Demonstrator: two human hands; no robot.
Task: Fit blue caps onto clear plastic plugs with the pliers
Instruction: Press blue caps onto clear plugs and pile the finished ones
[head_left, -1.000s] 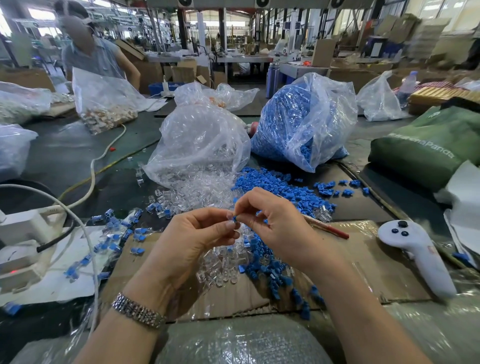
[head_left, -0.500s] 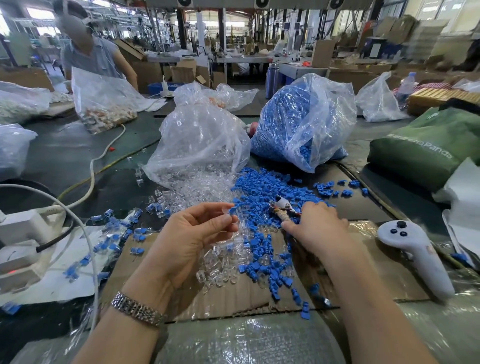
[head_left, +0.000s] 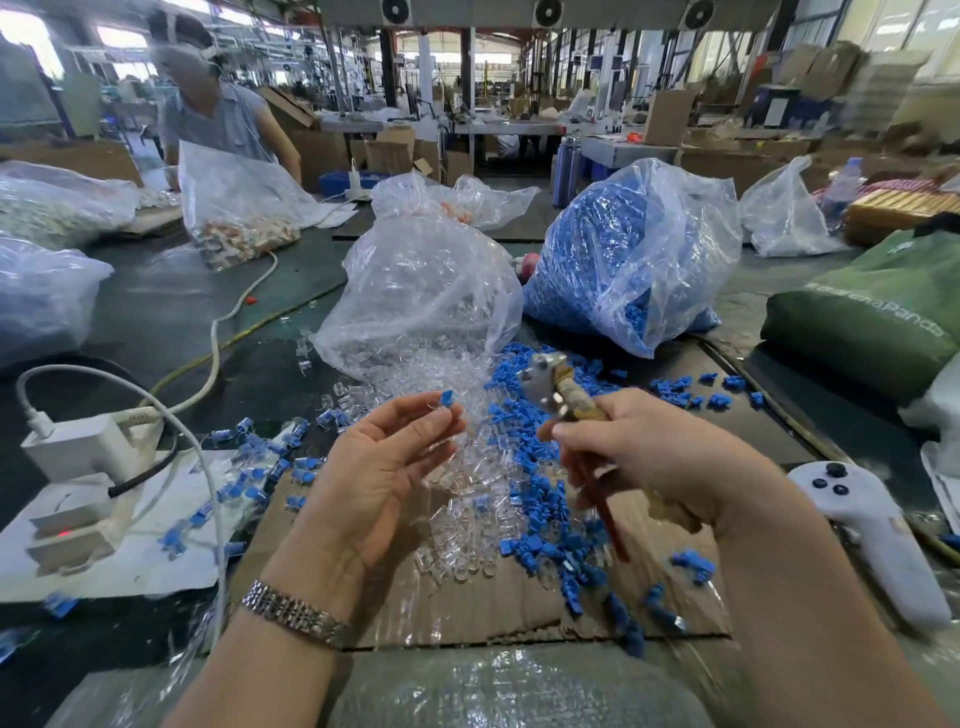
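left hand (head_left: 382, 470): raised palm-up, a small piece pinched at thumb and fingers (head_left: 441, 415), a metal band worn on the wrist | right hand (head_left: 644, 457): raised opposite, fingers curled round tool handles, its head pointed up-left

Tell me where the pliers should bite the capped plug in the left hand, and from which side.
Bite the blue cap end of the clear plug, coming from the right. The left hand pinches the plug by its lower body, leaving the cap sticking up past the fingertips. The pliers, held in the right hand, sit just right of it, head up. Jaw opening is too blurred to judge.
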